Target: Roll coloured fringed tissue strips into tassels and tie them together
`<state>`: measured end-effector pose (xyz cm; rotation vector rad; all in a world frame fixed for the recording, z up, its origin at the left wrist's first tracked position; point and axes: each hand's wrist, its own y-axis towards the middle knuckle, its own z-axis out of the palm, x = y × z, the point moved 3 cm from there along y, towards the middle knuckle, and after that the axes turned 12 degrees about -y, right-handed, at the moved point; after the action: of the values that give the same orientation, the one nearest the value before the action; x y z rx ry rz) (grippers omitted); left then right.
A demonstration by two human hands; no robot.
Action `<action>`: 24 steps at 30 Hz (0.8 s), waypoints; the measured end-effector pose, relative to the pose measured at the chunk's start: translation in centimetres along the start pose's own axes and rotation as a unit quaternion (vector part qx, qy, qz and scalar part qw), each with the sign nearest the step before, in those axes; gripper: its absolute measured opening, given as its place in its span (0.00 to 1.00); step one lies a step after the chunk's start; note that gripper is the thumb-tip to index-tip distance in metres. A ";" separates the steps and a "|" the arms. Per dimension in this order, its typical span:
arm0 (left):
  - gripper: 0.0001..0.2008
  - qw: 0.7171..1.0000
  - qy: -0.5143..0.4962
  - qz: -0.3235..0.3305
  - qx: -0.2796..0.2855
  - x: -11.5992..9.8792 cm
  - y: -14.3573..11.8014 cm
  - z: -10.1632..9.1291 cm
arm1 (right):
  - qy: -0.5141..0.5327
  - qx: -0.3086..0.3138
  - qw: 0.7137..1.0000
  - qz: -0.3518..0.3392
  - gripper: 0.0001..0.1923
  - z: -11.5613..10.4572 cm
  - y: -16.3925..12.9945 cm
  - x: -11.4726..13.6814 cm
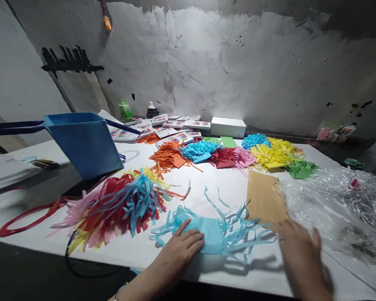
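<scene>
A light-blue piece of tissue paper with cut fringe strips at both ends lies flat near the table's front edge. My left hand rests on its left part, fingers stretched out over the paper. To the right, my right hand is slightly blurred, with its little finger apart from the others. Its fingertips are at the lower right corner of a brown cardboard sheet; whether they touch it I cannot tell. Left of my left hand lies a bundle of red, blue, pink and yellow fringe.
A blue tapered box with straps stands at the left. Coloured fringe bundles, printed flat boxes and a white box line the back. A clear plastic bag and white shredded strips lie at the right.
</scene>
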<state>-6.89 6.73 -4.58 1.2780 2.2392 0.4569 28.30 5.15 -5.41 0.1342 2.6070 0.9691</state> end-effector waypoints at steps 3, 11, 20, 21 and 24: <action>0.15 1.000 0.002 -0.010 -0.010 -0.3 -0.4 0.7 | -0.117 0.009 0.992 0.054 0.16 -0.9 -1.2 -4.5; 0.13 1.000 0.000 -0.028 -0.012 -1.7 -0.3 1.9 | 0.259 -0.101 0.931 -0.238 0.26 -8.4 -0.8 13.5; 0.15 0.990 -0.102 -0.063 -0.077 -2.8 -2.2 1.4 | 0.366 -0.114 0.883 -0.270 0.16 -7.0 -3.0 12.8; 0.13 0.989 -0.106 -0.080 -0.066 -2.9 -2.0 1.3 | 0.368 -0.102 0.890 -0.249 0.15 -7.0 -3.0 12.7; 0.12 0.985 -0.092 -0.143 -0.034 -2.9 -0.9 0.9 | 0.365 -0.070 0.918 -0.141 0.11 -6.9 -3.1 13.1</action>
<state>-5.79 3.78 -4.96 0.9049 2.1827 0.2915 13.70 1.27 -6.47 -0.7629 3.0461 1.2651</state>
